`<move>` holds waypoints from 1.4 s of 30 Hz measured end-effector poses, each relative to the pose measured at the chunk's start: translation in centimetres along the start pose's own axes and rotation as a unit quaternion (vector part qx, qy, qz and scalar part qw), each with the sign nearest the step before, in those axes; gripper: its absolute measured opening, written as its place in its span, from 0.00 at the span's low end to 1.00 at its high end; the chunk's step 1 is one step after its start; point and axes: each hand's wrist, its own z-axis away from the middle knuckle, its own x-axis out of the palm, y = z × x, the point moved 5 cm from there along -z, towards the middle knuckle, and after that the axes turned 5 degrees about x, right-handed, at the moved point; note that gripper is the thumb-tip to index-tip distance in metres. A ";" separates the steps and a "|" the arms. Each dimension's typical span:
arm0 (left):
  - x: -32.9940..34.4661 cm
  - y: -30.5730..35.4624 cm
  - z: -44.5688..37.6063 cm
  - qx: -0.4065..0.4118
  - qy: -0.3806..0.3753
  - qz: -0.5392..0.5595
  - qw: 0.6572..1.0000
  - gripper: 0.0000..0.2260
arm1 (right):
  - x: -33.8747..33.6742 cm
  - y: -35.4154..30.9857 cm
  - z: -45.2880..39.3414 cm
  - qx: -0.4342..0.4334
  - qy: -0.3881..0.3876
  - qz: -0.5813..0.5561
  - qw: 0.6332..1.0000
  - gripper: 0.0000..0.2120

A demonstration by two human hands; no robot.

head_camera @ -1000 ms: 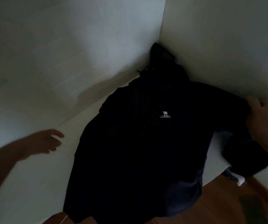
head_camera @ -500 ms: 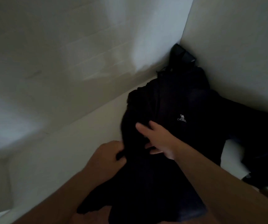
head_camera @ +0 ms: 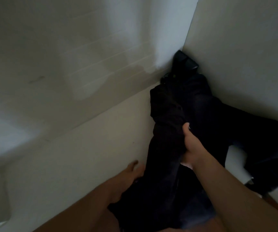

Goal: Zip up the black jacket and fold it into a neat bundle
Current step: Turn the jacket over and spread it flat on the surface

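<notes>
white bench (head_camera: 88, 148): carries the items. my left hand (head_camera: 131, 171): near left edge of the jacket, blurred, fingers' state cannot tell. black jacket (head_camera: 202, 114): bunched in far right corner, against both walls. my right hand (head_camera: 191, 148): fingers clamped on a jacket fold.

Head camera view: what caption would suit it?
Right hand grips a fold of the black jacket on a white surface.
</notes>
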 end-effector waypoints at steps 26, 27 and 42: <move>-5.6 7.6 -2.7 0.057 0.034 -0.028 0.997 0.20 | -0.4 -0.3 4.3 -0.004 -0.128 0.025 0.991 0.34; -3.7 8.1 -3.4 0.042 0.014 0.031 0.999 0.15 | -1.2 -0.5 4.6 -0.003 -0.110 0.035 0.993 0.33; 3.6 13.7 -7.0 0.165 0.071 0.107 0.978 0.31 | -4.6 -0.3 5.7 0.060 -0.117 0.127 0.983 0.38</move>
